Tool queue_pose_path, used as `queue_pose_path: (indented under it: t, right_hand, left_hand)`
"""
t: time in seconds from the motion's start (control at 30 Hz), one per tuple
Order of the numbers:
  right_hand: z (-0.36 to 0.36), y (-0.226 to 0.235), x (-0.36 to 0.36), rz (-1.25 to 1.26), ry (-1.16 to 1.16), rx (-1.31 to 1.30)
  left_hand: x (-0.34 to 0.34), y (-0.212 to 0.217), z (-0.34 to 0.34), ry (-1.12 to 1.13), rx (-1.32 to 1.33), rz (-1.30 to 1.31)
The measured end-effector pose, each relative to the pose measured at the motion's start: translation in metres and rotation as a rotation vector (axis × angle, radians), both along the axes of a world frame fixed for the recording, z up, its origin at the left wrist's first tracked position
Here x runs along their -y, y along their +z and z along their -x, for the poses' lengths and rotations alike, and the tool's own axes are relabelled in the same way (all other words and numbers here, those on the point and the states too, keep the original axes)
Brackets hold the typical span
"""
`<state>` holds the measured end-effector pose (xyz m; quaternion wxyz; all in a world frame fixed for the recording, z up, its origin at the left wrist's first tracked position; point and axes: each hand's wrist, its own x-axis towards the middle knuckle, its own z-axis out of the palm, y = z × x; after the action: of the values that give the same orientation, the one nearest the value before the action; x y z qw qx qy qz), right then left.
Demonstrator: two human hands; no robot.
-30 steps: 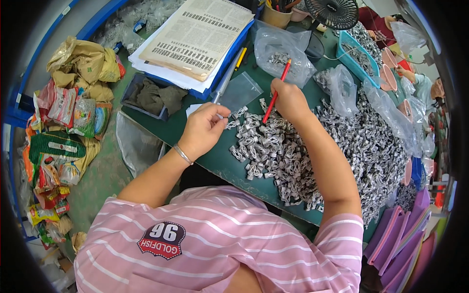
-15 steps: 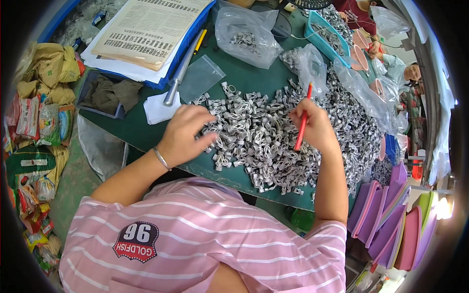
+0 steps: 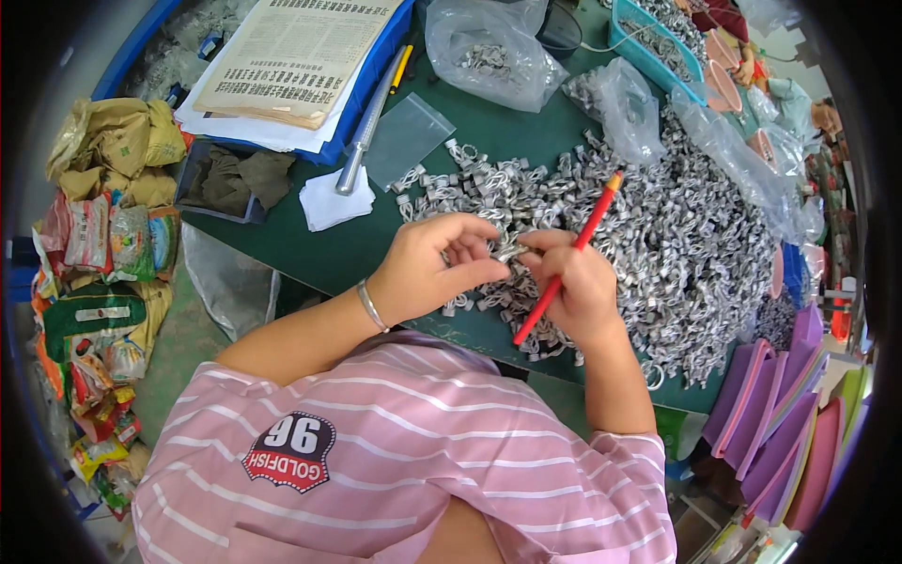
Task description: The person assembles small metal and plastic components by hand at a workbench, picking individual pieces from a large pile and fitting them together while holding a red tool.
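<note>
A red pencil (image 3: pixel 592 224) slants through my closed right hand (image 3: pixel 581 293). That hand's thumb and fingertips meet at a small grey metal ring piece (image 3: pixel 507 252), partly hidden, at the near edge of a big heap of such pieces (image 3: pixel 676 254). Close on its left is my left hand (image 3: pixel 434 261), wearing a bracelet at the wrist. Its fingers are curled and its thumb stretches toward the piece, with a gap between thumb and fingers. I see nothing held in it.
At the back left, papers (image 3: pixel 301 56) lie in a blue tray, beside a tapered metal rod (image 3: pixel 362 141) and white slips (image 3: pixel 329 202). Clear bags (image 3: pixel 498 66) and a turquoise basket (image 3: pixel 662 52) sit behind the heap. Purple bins (image 3: pixel 761 404) stand at right. Other people are beyond.
My two hands have come together at the near edge of the heap: the left moved right, the right moved left and nearer. The pencil stayed in the right hand. The view shifted slightly.
</note>
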<state>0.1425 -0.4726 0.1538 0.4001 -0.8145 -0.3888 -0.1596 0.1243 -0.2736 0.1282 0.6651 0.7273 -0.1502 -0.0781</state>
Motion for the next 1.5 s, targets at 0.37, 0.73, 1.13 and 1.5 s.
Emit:
queue_pose_path:
  t: [0.37, 0.73, 1.13, 1.5]
  right_hand:
    - [0.037, -0.015, -0.007, -0.852, -0.089, -0.808]
    - [0.041, -0.033, -0.008, -0.992, 0.107, -0.759]
    - [0.042, -0.043, -0.014, -0.795, 0.044, -0.576]
    - [0.038, -0.026, -0.017, -0.672, 0.035, -0.302]
  left_hand:
    - [0.0, -0.001, 0.006, -0.054, -0.089, 0.221]
    - [0.004, 0.003, 0.008, -0.041, -0.03, 0.28]
    - [0.006, 0.014, 0.009, -0.1, 0.316, 0.112]
    - [0.009, -0.006, 0.013, -0.102, -0.351, 0.423]
